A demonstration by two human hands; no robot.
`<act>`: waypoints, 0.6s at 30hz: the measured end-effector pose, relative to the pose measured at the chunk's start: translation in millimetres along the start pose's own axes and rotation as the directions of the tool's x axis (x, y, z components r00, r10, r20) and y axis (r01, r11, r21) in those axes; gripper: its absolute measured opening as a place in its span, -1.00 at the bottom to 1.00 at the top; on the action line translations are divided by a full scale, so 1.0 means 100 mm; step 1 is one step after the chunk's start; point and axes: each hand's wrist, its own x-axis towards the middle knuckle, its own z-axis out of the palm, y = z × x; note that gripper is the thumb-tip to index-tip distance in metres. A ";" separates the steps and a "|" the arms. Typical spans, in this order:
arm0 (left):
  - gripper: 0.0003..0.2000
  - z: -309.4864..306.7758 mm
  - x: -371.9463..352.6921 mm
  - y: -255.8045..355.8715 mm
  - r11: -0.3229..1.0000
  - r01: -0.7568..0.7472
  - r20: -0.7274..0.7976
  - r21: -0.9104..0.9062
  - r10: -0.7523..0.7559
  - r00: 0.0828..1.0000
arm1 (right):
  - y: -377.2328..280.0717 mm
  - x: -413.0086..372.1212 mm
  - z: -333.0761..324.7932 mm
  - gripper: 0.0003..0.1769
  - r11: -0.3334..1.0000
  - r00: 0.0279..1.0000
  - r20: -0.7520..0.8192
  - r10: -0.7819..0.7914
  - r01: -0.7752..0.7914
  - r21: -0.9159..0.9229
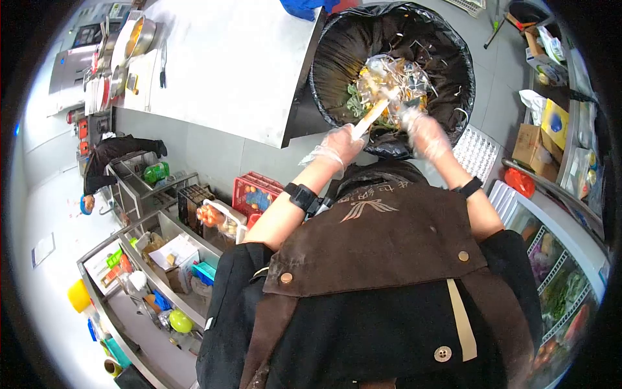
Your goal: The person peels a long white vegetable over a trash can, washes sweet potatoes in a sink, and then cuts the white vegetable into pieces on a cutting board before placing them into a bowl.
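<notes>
Over a round bin [330,78] lined with a black bag, both my hands wear clear plastic gloves. My left hand [343,144] is closed around one end of a long pale stick-like object [371,120], whose tip reaches over the scraps. To its right, my right hand [424,133] is blurred by motion, close to a small dark thing that I cannot make out. Its fingers are too smeared to tell what they hold. Inside the bin lie food scraps [389,78], with crumpled clear plastic, white strands and green leaves.
A white worktop [227,65] adjoins the bin on the left, bearing a knife [163,63] and bowls. Below it stand a red crate [258,192] and metal shelving [139,324]. Another person [116,159] is at far left. A glass-fronted fridge [557,272] and boxes [534,148] stand right.
</notes>
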 end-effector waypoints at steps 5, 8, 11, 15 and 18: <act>-0.60 0.13 0.12 -0.02 0.999 -0.004 -0.057 0.038 0.006 0.998 | -0.35 -0.09 0.27 -0.72 0.970 0.988 0.153 -0.030 0.065 -0.234; -0.60 0.03 0.01 0.15 0.997 0.078 -0.077 -0.005 -0.078 0.994 | 0.07 0.11 0.20 -0.70 0.928 0.987 0.096 -0.131 0.156 -0.339; -0.60 0.12 -0.03 0.06 0.999 0.011 -0.066 0.037 -0.009 0.998 | 0.93 0.31 -0.05 -0.76 0.935 0.980 0.038 0.196 -0.175 -0.309; -0.65 0.05 0.03 0.05 0.999 -0.007 -0.162 0.052 0.016 0.987 | 0.75 0.28 -0.39 -0.71 0.805 0.976 -0.024 0.219 -0.194 -0.561; -0.67 0.05 0.06 0.03 0.995 0.008 -0.138 0.101 0.006 0.990 | 0.59 0.19 -0.05 -0.74 0.993 0.998 -0.010 0.065 -0.066 -0.102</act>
